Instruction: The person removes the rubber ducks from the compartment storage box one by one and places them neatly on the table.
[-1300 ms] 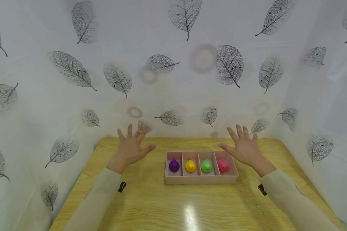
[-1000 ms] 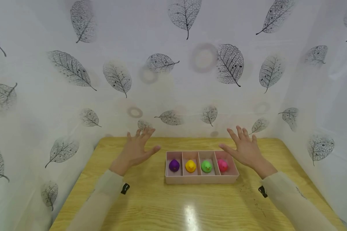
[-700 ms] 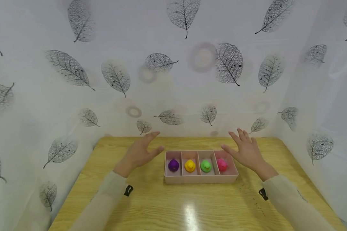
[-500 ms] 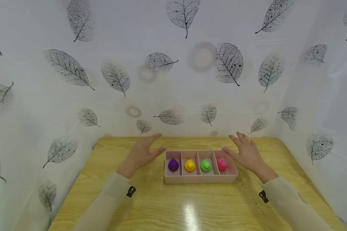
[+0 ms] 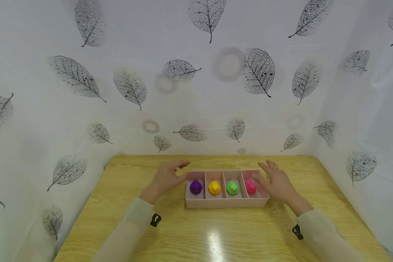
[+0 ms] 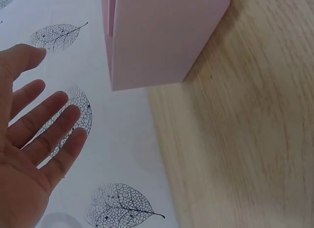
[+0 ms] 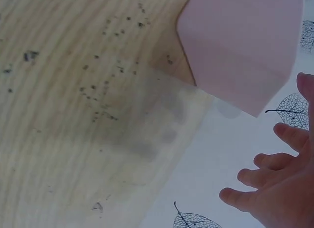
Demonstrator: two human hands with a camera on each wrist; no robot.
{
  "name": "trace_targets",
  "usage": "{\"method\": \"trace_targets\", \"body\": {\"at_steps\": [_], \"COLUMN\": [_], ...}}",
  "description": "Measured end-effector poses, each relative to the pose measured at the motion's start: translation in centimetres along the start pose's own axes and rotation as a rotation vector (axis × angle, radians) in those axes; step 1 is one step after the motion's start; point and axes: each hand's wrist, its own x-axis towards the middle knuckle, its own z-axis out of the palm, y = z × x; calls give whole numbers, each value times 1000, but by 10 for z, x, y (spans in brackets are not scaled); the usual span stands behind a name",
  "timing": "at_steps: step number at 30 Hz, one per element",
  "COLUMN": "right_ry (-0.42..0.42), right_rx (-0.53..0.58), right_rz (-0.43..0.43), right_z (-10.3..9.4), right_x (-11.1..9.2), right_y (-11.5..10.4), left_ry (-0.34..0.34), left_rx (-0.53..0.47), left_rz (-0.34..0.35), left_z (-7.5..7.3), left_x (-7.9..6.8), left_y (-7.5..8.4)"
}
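Observation:
A pale pink box (image 5: 227, 203) with dividers stands on the wooden table. Its compartments hold, from left to right, a purple toy duck (image 5: 195, 187), a yellow duck (image 5: 214, 187), a green duck (image 5: 232, 188) and a pink duck (image 5: 250, 187). At the box's left end is my left hand (image 5: 165, 179), fingers spread and holding nothing, its thumb right at the rim in the head view. My right hand (image 5: 277, 183) is over the right end, its thumb overlapping the pink duck's compartment. The right wrist view shows its fingers (image 7: 265, 178) loosely bent beside the box wall (image 7: 240, 46).
The wooden table (image 5: 183, 233) has dark specks (image 7: 95, 85) to the right of the box. White sheeting (image 5: 190, 102) printed with leaves encloses the table at the back and both sides. A black clip-like item (image 5: 155, 220) is on the left sleeve, another (image 5: 297, 231) on the right.
My left hand has moved right and down to the box's left end, its fingers bending more. My right hand has lowered slightly towards the right end. The box and ducks stay put.

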Motion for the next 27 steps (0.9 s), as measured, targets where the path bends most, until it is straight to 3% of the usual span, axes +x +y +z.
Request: {"method": "trace_targets", "body": {"at_steps": [15,22,27], "right_ry": [-58,-63,-86], "right_rx": [53,60,63], "right_rz": [-20,-41,-30], "right_z": [16,17,17], "right_x": [-16,-18,-18], "right_y": [10,11,11], "left_ry": [-147,-177,-163], "left_rx": [-84,-114,-97], "left_rz": [-146,-145,-108], "left_z": [21,28,30], "left_x": [-3,-5,-5], "left_y": [6,7,9]}}
